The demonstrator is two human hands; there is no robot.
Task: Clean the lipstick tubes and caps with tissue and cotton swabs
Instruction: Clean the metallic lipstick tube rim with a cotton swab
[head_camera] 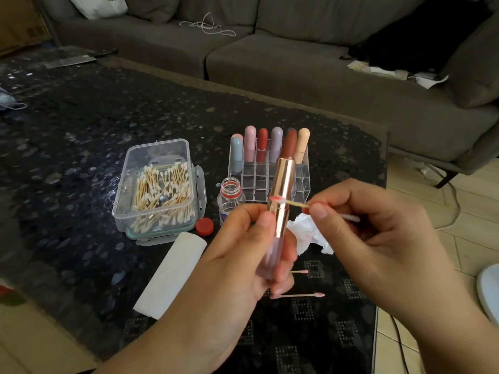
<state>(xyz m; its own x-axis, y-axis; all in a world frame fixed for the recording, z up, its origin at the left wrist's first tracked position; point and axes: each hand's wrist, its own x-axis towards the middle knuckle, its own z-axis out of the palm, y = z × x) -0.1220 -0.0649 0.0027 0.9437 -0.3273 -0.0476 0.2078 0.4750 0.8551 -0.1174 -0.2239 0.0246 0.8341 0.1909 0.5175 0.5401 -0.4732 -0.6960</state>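
My left hand (243, 255) grips an uncapped lipstick tube (282, 184) upright, its rose-gold barrel and brown bullet rising above my fingers. My right hand (378, 238) pinches a cotton swab (293, 203) whose pink-stained tip touches the barrel's lower rim. A crumpled, stained tissue (310, 233) lies on the table behind my hands. Two used swabs (299, 295) lie below the tube. Several capped lipsticks (270, 144) stand in a clear organiser (259, 182).
A clear box of cotton swabs (159, 190) sits at centre left, with a folded tissue sheet (172, 271) in front of it. An open small bottle (229, 201) and its red cap (204, 226) stand between box and organiser. A grey sofa (297, 63) lies beyond the dark glass table (67, 157).
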